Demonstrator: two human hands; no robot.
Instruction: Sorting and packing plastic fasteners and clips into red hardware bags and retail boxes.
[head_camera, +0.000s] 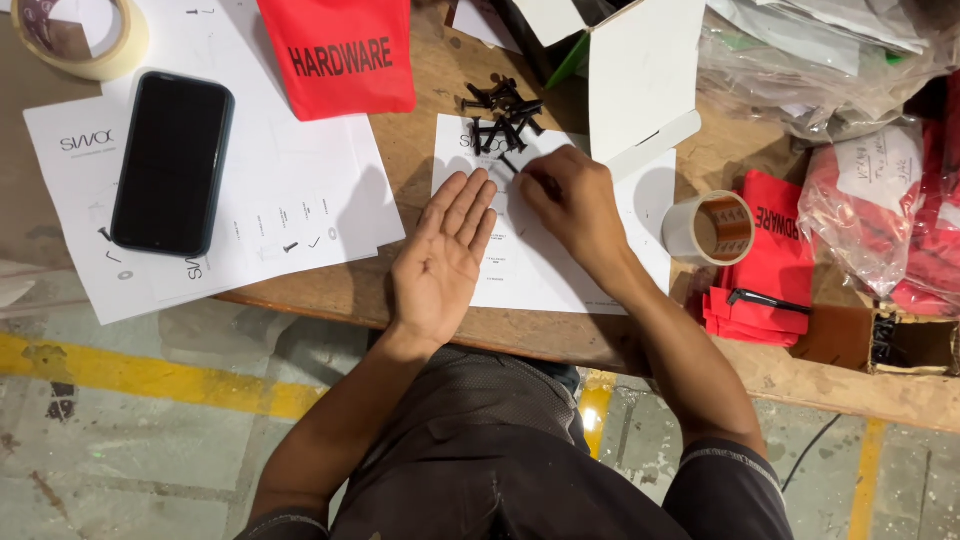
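A person's left hand lies palm up and flat, fingers spread wide and empty, on a white printed sheet at the edge of a worn wooden workbench. Just beside it, the right hand curls knuckles-up with fingertips pinched at what appears to be a single black screw, though the grip itself is hidden under the fingers. A loose pile of black screws sits just beyond, partly on the sheet's top edge. A dark phone rests on more paper sheets to the left, near a red fabric pouch. A roll of tape and folded red pouches lie to the right.
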